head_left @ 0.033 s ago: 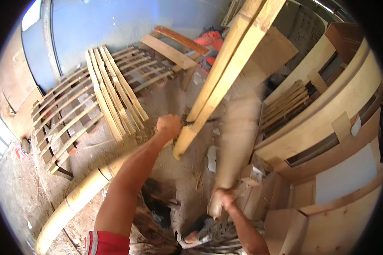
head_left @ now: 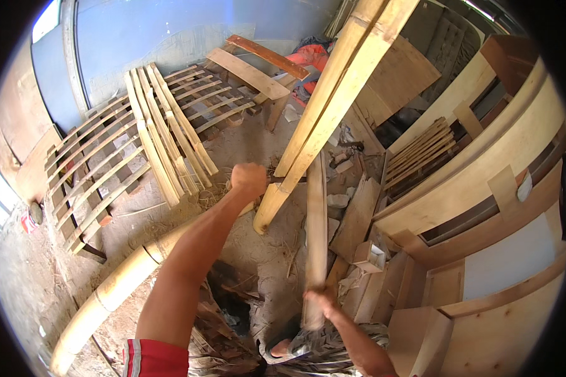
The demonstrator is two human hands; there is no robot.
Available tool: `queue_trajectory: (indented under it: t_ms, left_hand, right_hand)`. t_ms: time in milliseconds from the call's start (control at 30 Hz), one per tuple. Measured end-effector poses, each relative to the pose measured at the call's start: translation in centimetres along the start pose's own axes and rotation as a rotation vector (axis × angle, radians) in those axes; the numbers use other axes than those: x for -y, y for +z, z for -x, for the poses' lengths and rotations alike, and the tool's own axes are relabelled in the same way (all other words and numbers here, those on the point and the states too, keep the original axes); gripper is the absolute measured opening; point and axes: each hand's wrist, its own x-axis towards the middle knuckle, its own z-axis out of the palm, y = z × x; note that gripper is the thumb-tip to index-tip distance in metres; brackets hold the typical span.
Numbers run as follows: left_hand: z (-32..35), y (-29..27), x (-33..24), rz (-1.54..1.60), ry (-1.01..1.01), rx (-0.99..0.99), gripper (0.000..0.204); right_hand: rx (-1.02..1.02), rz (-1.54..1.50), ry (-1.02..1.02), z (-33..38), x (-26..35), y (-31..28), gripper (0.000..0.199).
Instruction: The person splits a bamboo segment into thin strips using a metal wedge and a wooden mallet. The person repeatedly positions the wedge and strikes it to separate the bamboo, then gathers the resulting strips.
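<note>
My left hand point(head_left: 249, 180) is closed in a fist round the handle end of a dark-bladed knife point(head_left: 275, 180). The blade runs crosswise through a long split bamboo pole point(head_left: 324, 119); a dark end shows on the pole's right side. Above the blade the pole has a lengthwise gap, and its whole lower end is close to the ground. In my right hand point(head_left: 324, 301), fingers wrapped round its lower part, is a long wooden plank point(head_left: 317, 232). It stands nearly upright, its upper part beside the protruding blade; whether they touch I cannot tell.
A thick bamboo pole point(head_left: 122, 283) lies at lower left, partly behind my left forearm. Split bamboo strips point(head_left: 163, 132) rest across a slatted frame point(head_left: 94, 169). Wooden boards point(head_left: 256, 74) are at the back. Curved wooden furniture parts point(head_left: 459, 188) and a small open box point(head_left: 370, 257) stand on the right.
The plank in my right hand has swung left toward the blade and the bamboo pole. My left hand and the pole have hardly moved.
</note>
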Motion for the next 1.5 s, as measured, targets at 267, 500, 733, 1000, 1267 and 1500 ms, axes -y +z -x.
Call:
queue_trajectory:
  t_ms: [267,500,733,1000,1267,1500]
  left_hand:
    - [-0.3,-1.1,1.2,-0.009,0.008,-0.015,0.028]
    - [-1.3,0.1,0.3,-0.018,0.012,-0.107,0.021]
    - [-0.7,4.1,0.5,0.207,-0.099,0.054,0.023]
    - [-0.7,4.2,-1.1,0.174,-0.024,0.073,0.023]
    - [-1.3,1.3,-0.1,0.011,0.054,-0.018,0.022]
    - [0.6,0.7,-0.4,0.032,0.03,0.092,0.023]
  right_hand:
    - [-0.402,-0.402,-0.454,1.7,13.5,-10.8,0.071]
    - [-0.515,-0.47,-0.614,-2.6,10.4,-4.5,0.061]
    - [-0.1,-0.109,0.098,2.0,2.4,-2.6,0.078]
    - [-0.449,-0.696,-0.742,-0.1,19.0,-11.2,0.044]
    - [0.013,-0.261,0.206,3.8,-0.3,0.1,0.075]
    - [-0.511,-0.429,-0.384,2.7,11.4,-10.2,0.066]
